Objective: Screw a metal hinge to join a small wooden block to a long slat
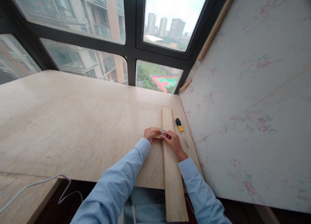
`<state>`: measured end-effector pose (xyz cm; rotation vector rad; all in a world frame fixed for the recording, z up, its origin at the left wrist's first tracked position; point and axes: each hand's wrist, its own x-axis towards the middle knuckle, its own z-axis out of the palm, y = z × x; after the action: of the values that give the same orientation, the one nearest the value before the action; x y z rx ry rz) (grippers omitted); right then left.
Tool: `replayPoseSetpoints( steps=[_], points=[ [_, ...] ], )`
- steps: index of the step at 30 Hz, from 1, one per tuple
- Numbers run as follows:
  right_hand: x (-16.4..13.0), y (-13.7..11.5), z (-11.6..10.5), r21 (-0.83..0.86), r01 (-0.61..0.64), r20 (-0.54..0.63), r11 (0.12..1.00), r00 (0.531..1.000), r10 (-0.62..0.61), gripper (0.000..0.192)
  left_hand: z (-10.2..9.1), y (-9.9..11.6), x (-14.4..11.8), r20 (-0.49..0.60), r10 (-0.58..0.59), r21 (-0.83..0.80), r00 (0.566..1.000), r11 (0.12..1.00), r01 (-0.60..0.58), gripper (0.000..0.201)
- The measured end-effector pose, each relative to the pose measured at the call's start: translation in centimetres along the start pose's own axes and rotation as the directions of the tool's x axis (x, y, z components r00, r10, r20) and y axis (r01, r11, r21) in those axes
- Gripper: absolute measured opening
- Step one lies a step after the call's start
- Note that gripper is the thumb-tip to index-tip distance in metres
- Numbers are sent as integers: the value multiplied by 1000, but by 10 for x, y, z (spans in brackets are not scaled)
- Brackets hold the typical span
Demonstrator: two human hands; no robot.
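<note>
A long pale wooden board [174,178] lies on the stone windowsill [85,126], its near end sticking out past the edge. Against its left side is a short wooden piece [155,128], set crosswise. My left hand [150,135] is closed around that short piece, thumb pointing toward the joint. A small shiny metal piece [163,132], perhaps a hinge, sits where the two woods meet. The fingers of my right hand [172,140] pinch at this metal piece from the right, over the board. Fingers partly cover the metal, so its exact shape is hidden.
A yellow-and-black screwdriver [179,125] lies right of the board, near the flowered wall [255,120]. Dark-framed windows [131,52] rise behind the sill. A white cable [36,184] loops over the lower left edge.
</note>
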<state>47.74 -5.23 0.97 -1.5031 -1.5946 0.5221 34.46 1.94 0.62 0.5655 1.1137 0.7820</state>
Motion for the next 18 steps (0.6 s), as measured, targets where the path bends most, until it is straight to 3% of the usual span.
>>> replayPoseSetpoints(
  steps=[3, 18],
  points=[
    [-2, 2, -1, 30, 25, -4, 999, 1000, -25, 25, 0, 0, -1, 9, -4, -5, 1000, 1000, 4, 27],
    [-3, 4, -1, 31, 71, -54, 997, 996, -69, 17, 2, 3, -6, -5, -13, -45, 1000, 999, 12, 22]
  ],
)
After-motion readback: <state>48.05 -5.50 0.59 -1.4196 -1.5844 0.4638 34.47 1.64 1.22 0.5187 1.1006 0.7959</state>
